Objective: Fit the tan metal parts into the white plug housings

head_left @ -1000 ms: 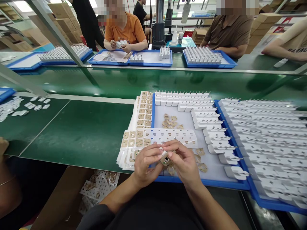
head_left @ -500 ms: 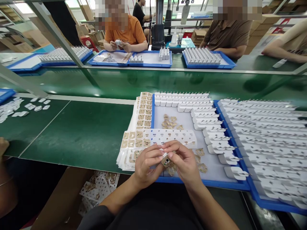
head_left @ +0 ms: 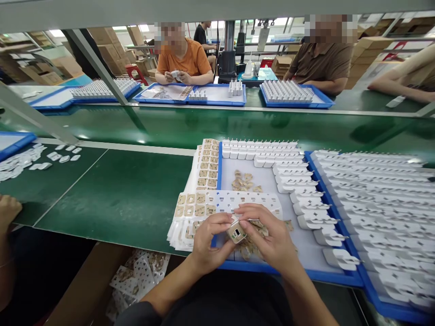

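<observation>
On the left side, flat white plastic pieces point(head_left: 20, 164) are lying in a loose spread on the smooth green worktop point(head_left: 136, 194), and nearer, a co-worker's hand point(head_left: 9, 210) is showing at the left edge. Below the near edge, white paper sheets with punched holes point(head_left: 144, 274) are lying in a brown cardboard box point(head_left: 79, 276). Further right, a stack of white sheets bearing tan square stickers point(head_left: 207, 165) is resting beside a blue-rimmed, white-bottomed plastic tray point(head_left: 220, 165); one white, partly stripped sheet point(head_left: 261, 199) is reaching over the tray's left rim. My left hand point(head_left: 211, 237) is pinching the left side of a small white plastic housing with a tan, slotted face point(head_left: 237, 232), which I am holding above the tray's near left part. My right hand point(head_left: 272, 233) is pinching its right side, fingertips close to the left ones. Crumpled tan scraps point(head_left: 243, 182) are lying in the tray, and white pronged plastic housings point(head_left: 299, 185) are standing in rows along its far and right sides. At the right, a second blue plastic tray point(head_left: 390, 310) is carrying many similar housings.
</observation>
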`<state>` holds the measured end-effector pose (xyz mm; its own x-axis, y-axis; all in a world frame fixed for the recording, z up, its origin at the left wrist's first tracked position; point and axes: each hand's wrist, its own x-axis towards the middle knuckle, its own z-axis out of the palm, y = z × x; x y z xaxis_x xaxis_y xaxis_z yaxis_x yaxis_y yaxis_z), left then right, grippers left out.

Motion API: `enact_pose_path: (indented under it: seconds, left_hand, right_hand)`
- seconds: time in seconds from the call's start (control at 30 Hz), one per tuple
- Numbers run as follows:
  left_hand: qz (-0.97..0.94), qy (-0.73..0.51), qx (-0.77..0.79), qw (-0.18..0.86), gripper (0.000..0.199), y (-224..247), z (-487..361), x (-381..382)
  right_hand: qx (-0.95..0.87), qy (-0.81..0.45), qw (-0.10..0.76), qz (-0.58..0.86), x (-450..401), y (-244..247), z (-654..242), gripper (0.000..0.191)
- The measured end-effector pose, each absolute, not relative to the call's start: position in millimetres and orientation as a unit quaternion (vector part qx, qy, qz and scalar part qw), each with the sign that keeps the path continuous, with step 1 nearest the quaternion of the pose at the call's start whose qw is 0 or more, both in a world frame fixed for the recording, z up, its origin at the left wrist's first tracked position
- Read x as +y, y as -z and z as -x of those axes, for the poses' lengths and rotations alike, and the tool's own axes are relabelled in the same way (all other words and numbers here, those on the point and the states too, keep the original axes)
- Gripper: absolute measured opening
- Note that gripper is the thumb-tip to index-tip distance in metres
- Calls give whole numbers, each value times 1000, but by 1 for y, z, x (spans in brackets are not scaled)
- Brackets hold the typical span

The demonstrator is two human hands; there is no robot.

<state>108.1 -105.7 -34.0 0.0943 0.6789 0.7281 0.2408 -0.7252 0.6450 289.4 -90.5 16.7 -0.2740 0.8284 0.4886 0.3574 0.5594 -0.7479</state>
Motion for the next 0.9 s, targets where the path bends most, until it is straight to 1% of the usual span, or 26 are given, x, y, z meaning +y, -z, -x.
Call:
enact_pose_path:
  seconds: [0.07, 0.13, 0.17, 0.23, 0.3, 0.37, 0.43, 0.5, 0.6, 0.67, 0.8, 0.9]
  left_hand:
    - [-706, -583, 351, 196, 40, 36, -108, -107]
    - [-683, -581, 380, 225, 38, 38, -107, -106]
    - [-672, -580, 394, 237, 36, 40, -106, -105]
    - [-651, -577, 426, 250, 35, 43, -101, -102]
    - [-628, -574, 459, 256, 36, 44, -92, -96]
    - [-594, -577, 500, 254, 39, 44, -75, -87]
    - [-555, -578, 553, 229, 45, 43, -48, -75]
    - [-522, -567, 611, 182, 52, 41, -9, -59]
    - [-464, -528, 702, 113, 59, 43, 64, -34]
    - [-420, -479, 766, 82, 58, 47, 111, -21]
    - [-363, -431, 823, 72, 46, 58, 176, -13]
    - [-356, -411, 837, 64, 43, 64, 194, -17]
  right_hand:
    - [-790, -167, 466, 361, -92, -16, -287, 17]
    - [-811, -124, 470, 325, -97, -13, -285, 21]
    - [-815, -136, 471, 310, -101, -12, -285, 21]
    - [-802, -201, 476, 299, -108, -10, -289, 19]
    - [-780, -249, 469, 331, -111, -7, -297, 16]
    - [-775, -251, 429, 389, -110, -2, -309, 13]
    - [-788, -245, 358, 437, -106, 7, -323, 11]
    - [-802, -255, 292, 454, -103, 16, -339, 13]
    - [-808, -246, 237, 480, -101, 27, -360, 17]
    - [-801, -213, 236, 507, -100, 28, -367, 19]
    - [-800, -144, 277, 512, -92, 18, -358, 19]
    - [-846, -127, 244, 456, -80, 10, -331, 17]
